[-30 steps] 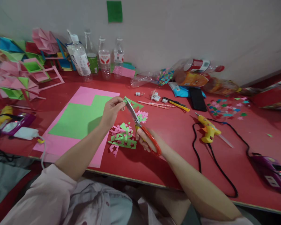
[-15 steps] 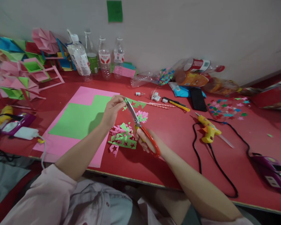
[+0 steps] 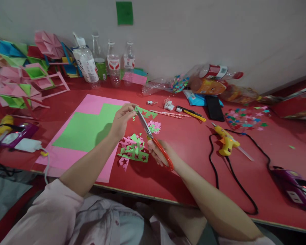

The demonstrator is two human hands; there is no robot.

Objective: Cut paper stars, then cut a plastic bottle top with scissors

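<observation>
My right hand is closed around the orange handles of a pair of scissors. Their blades point up and left, close together, with the tips at my left fingertips. A small green paper piece is pinched between the thumb and fingers of my left hand; its outline is mostly hidden. Below the blades lies a heap of pink and green paper scraps with star-shaped holes. Small pink and green paper stars are piled behind the scissors, near a green strip with star cutouts.
Green paper overlaps a pink sheet at left. A yellow glue gun with a black cord lies at right, near a phone and loose stars. Bottles line the wall; folded paper models fill the left.
The scissor blades look closer together than before, and the handles have drawn in slightly. My left hand stays in nearly the same place.
</observation>
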